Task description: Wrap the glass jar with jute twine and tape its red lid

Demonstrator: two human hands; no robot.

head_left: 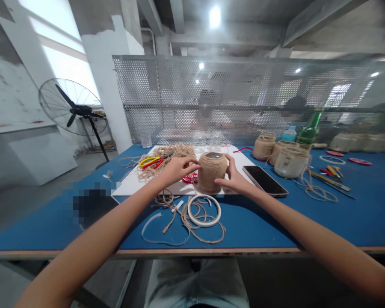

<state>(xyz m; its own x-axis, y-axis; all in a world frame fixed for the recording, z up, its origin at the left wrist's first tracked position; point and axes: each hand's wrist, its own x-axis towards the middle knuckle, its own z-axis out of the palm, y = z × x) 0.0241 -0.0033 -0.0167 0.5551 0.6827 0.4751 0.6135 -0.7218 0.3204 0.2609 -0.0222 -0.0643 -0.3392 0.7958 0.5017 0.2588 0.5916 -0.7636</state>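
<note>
A glass jar wound with brown twine (212, 173) stands upright in front of me on a white sheet (128, 188). My right hand (235, 176) curves round the jar's right side, thumb low and fingers near the shoulder. At the left shoulder of the jar, my left hand (181, 168) has its thumb and fingertips drawn together in a pinch; what lies between them is too small to make out. A red-and-white ring (190, 178) is partly hidden behind my left hand. Nearer to me, a white ring (218, 214) lies over loose twine (197, 233).
Left are tangled twine (179, 150), yellow-handled pliers (149, 161), red-handled scissors (154, 164). Right are a phone (265, 180), another twine-wrapped jar (264, 146), a partly bare jar (290, 163), tweezers (329, 180) and a green bottle (310, 127). A perforated screen (173, 102) stands behind, people beyond it.
</note>
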